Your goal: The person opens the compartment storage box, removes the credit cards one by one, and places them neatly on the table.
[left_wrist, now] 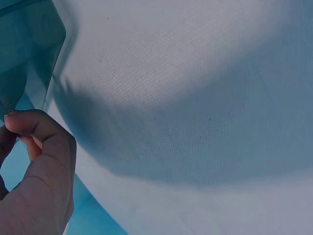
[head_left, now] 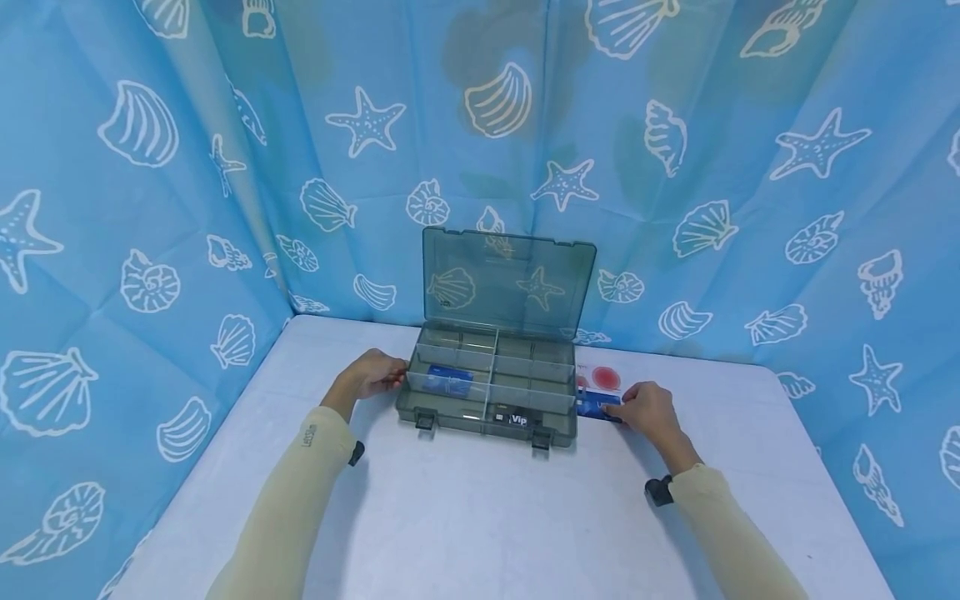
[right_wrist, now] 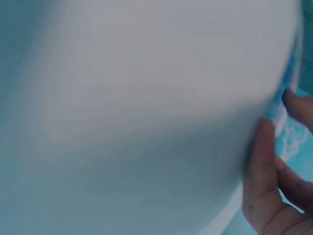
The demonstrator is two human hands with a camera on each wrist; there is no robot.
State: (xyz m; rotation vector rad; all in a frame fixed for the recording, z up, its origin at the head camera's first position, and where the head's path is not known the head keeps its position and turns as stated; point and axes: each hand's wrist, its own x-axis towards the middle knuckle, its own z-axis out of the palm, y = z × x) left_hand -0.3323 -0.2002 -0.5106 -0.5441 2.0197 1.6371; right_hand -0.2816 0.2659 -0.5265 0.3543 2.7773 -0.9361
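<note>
I see the right hand (head_left: 649,408), fingertips nearly together, pinching a flat blue rectangular card (head_left: 595,405) right of the open, grey-green translucent plastic box (head_left: 467,423). The card looks light, stiff, slippery; I'd favour 2 opposite edges. The left hand (head_left: 375,373) curls at the box's left wall; gripping, I cannot tell.

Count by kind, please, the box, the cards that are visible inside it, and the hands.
Box: 1
Cards inside, namely a blue card and a black Vip card: 2
Hands, namely the left hand and the right hand: 2
Total: 5
</note>
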